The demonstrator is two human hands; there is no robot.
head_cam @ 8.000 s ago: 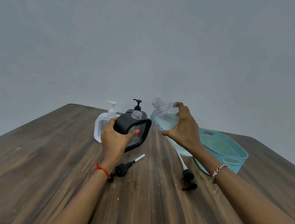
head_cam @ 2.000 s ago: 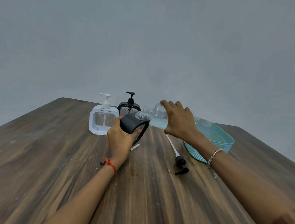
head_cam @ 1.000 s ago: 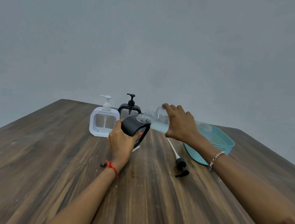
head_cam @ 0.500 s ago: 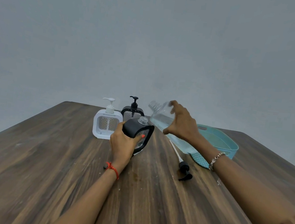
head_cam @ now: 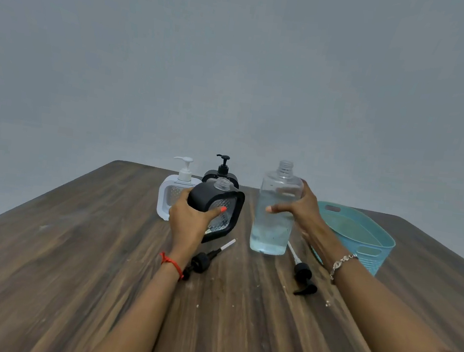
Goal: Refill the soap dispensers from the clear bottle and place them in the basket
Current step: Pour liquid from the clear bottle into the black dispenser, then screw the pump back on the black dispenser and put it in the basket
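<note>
Low in the frame's centre, on the table (head_cam: pixel 67 272), a pump (head_cam: pixel 201 261) lies by the left wrist and a second pump (head_cam: pixel 303 276) by the right wrist. Just above them, the left hand (head_cam: pixel 188 223) grips a tilted, uncapped black dispenser (head_cam: pixel 222 208). To its right and clear of it, the right hand (head_cam: pixel 304 211) wraps the upright, partly full bottle (head_cam: pixel 273 224). Farther back stand a white dispenser (head_cam: pixel 167 194) and a second black dispenser (head_cam: pixel 222 170) at centre, and the basket (head_cam: pixel 373 251) at right.

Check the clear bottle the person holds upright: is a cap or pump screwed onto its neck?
No, the clear bottle in the right hand shows a bare threaded neck with nothing on it.
</note>
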